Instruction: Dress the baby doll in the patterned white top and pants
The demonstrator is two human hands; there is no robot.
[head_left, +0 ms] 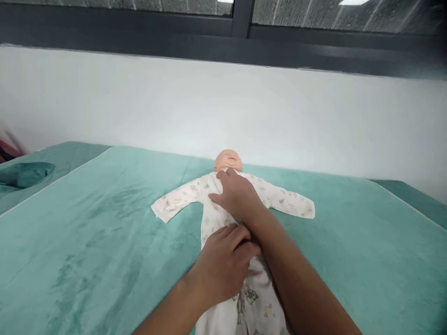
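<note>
A baby doll [228, 159] lies on its back, its head toward the wall. White baby pajamas [211, 218] with small printed animals clothe it, both sleeves stretched out sideways. My right hand [239, 193] rests on the upper chest just below the chin, thumb and fingers apart. Lower down, at the belly, my left hand [225, 263] has its fingers curled and closed on the front of the pajamas. My right forearm and both hands cover much of the garment's front, so any fastening there is hidden.
A teal sheet [115, 242] covers the surface under the doll, creased on the left. Behind it rises a white wall [157, 102] below a dark window frame [195, 44]. Folded teal cloth [26, 174] and part of a red thing [9, 149] lie at far left.
</note>
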